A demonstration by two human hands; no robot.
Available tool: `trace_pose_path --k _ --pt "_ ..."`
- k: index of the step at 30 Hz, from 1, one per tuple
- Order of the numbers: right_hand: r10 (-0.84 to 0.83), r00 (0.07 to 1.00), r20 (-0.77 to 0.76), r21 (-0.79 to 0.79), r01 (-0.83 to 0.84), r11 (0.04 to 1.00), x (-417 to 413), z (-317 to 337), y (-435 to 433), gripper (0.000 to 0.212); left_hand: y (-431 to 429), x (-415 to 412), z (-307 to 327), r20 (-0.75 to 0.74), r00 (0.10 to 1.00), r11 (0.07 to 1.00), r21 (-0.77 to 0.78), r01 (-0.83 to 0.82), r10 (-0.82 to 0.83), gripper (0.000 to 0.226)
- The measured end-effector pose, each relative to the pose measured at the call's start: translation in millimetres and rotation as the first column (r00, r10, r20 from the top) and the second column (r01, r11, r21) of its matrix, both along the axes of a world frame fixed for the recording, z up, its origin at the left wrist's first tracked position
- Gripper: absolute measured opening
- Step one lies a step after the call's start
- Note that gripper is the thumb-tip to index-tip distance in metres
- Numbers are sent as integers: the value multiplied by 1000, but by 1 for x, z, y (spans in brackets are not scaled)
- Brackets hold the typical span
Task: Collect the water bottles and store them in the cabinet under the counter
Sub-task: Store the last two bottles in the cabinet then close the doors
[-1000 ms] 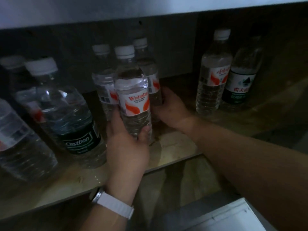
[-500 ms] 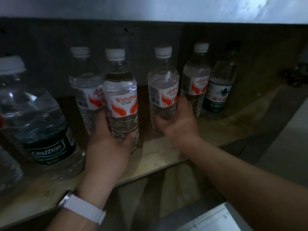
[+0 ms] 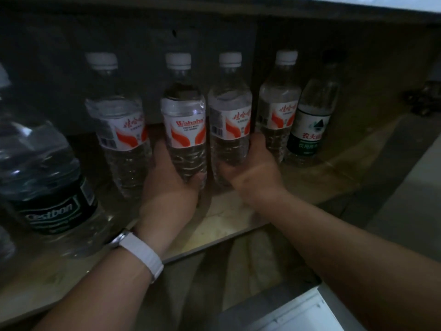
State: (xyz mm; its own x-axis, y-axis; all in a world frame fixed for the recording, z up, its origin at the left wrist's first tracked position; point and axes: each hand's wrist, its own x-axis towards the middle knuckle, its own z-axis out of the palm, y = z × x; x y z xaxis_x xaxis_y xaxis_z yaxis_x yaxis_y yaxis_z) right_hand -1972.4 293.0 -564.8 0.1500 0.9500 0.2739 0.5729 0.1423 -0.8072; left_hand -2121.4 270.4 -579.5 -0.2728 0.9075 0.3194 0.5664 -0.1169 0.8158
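Observation:
Inside the dark cabinet, several clear water bottles with white caps stand in a row on the wooden shelf (image 3: 229, 223). My left hand (image 3: 171, 185) grips the base of the Wahaha bottle (image 3: 183, 130) at the middle. My right hand (image 3: 255, 168) grips the base of the red-labelled bottle (image 3: 230, 125) just right of it. Another red-labelled bottle (image 3: 119, 130) stands to the left, and one more (image 3: 278, 111) stands to the right, next to a green-labelled bottle (image 3: 312, 123).
A large Cestbon jug (image 3: 45, 177) fills the shelf's left side. The cabinet's back wall (image 3: 148, 39) is close behind the row. The counter's pale underside (image 3: 381, 5) hangs overhead. A white box corner (image 3: 300, 314) sits at the bottom right, below the shelf edge.
Both held bottles have shifted right along the shelf into a tighter row; the right-hand bottle now stands close beside the far-right pair. The view has also panned.

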Motion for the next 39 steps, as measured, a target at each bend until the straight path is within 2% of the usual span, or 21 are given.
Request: trace_pose_path --k 5,12,17,21,25,27,29,32,34,37,39 --pt "-124 992 -2 21 124 992 -12 -6 10 58 17 7 2 -56 997 999 -18 -46 45 82" --pt "-176 984 -16 13 176 984 -14 -7 22 64 24 7 2 -75 996 998 -33 -49 47 86" --pt "-157 988 -10 -30 157 987 -14 -4 22 66 25 8 3 -104 993 997 -48 -55 50 84" --pt "-63 998 28 -54 65 996 -10 -5 14 66 11 4 1 -119 992 997 -61 -38 31 61" --pt "-12 1000 11 12 12 1000 -6 -7 -12 73 -31 -5 -2 -98 994 997 -76 35 -42 59" --pt "-20 999 29 49 19 999 -8 -4 -24 72 -53 -13 -3 -125 990 995 -84 52 -62 51" --pt "-27 998 53 80 23 997 -13 0 -33 70 -75 -26 -5 -221 974 998 -51 45 -55 39" --pt "48 997 56 60 -51 997 -23 0 -42 58 -102 -48 -6 -292 955 993 114 -14 47 26" --pt "142 989 51 44 -144 989 -33 0 -46 52 -113 -64 -8 -266 949 966 234 -108 171 20" --pt "279 958 69 38 -282 959 -54 2 -48 58 -123 -82 -10 -203 917 900 350 -260 344 18" --pt "351 934 66 16 -353 935 -67 2 -47 64 -126 -89 -10 -142 902 869 364 -335 408 29"
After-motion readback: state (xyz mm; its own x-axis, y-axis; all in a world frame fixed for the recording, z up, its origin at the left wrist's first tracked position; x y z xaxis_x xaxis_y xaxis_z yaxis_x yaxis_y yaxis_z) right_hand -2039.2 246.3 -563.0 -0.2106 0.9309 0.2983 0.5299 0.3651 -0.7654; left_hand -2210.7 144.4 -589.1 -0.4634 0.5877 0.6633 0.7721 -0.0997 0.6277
